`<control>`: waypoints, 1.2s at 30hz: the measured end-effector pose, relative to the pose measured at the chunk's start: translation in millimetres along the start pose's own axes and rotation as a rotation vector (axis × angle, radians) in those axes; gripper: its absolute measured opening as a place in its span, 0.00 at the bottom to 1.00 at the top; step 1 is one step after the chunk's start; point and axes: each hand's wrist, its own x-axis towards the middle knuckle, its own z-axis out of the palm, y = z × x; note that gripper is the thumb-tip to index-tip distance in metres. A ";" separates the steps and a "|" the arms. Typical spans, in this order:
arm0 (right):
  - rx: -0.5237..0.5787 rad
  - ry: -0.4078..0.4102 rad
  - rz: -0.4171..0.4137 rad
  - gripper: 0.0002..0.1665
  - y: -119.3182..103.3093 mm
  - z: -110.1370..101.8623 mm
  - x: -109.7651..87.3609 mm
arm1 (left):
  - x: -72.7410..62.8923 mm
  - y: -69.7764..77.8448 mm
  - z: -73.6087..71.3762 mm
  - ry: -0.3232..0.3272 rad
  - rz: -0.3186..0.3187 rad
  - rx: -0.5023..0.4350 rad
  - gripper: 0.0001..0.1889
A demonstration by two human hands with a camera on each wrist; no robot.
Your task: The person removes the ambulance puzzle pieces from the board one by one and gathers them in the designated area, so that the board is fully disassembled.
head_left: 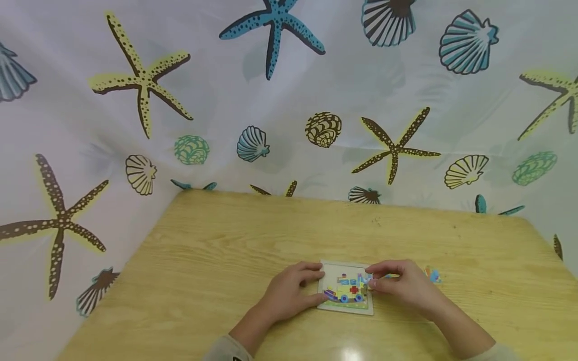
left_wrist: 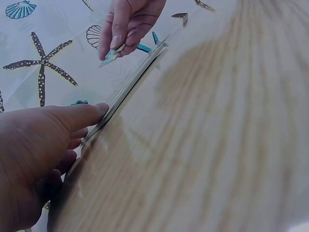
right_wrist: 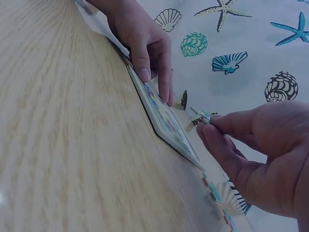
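A pale cloth (head_left: 298, 95) printed with starfish and shells hangs behind a wood-grain counter (head_left: 217, 235), on which a small puzzle board (head_left: 331, 272) lies flat, a yellow vehicle with a red cross (head_left: 349, 290) showing partly assembled in it. The left hand (head_left: 289, 292) rests at the board's left edge, its grip relaxed and spread, thumb near the lower corner and fingers higher up, while the right hand (head_left: 404, 285) has its grip pinched on a piece (right_wrist: 203, 115) raised just above the board's right side. Loose pieces (head_left: 435, 275) lie on the counter to the board's right, partly hidden by that hand.
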 end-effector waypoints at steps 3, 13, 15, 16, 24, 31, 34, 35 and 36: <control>0.017 0.011 -0.004 0.22 3.1 -5.7 -1.8 | 1.3 1.7 -0.5 0.001 0.001 -0.009 0.30; -0.037 0.064 0.066 0.18 13.7 -13.5 -2.6 | -0.1 1.1 -1.1 -0.004 -0.014 -0.033 0.30; -0.062 0.060 0.075 0.18 14.9 -15.1 -4.3 | -0.8 1.1 -0.6 0.000 -0.013 -0.039 0.30; -0.082 0.066 0.084 0.17 15.4 -15.5 -5.3 | -1.0 1.1 -0.4 0.001 -0.011 -0.042 0.30; -0.346 0.206 0.109 0.14 15.6 -7.3 -8.7 | -1.4 1.5 -0.8 -0.010 -0.011 -0.023 0.30; -0.482 0.300 0.025 0.05 15.6 6.5 -11.6 | -1.2 0.4 1.2 0.005 0.017 -0.010 0.30; -0.517 0.324 0.002 0.06 14.9 10.1 -14.0 | -0.5 0.4 1.0 0.004 0.020 -0.004 0.30; -0.517 0.330 0.003 0.06 14.9 10.5 -14.4 | -0.5 0.7 0.7 0.005 0.022 0.000 0.30; -0.510 0.335 0.010 0.08 14.9 10.7 -14.7 | -0.3 1.0 0.6 0.006 0.024 0.003 0.30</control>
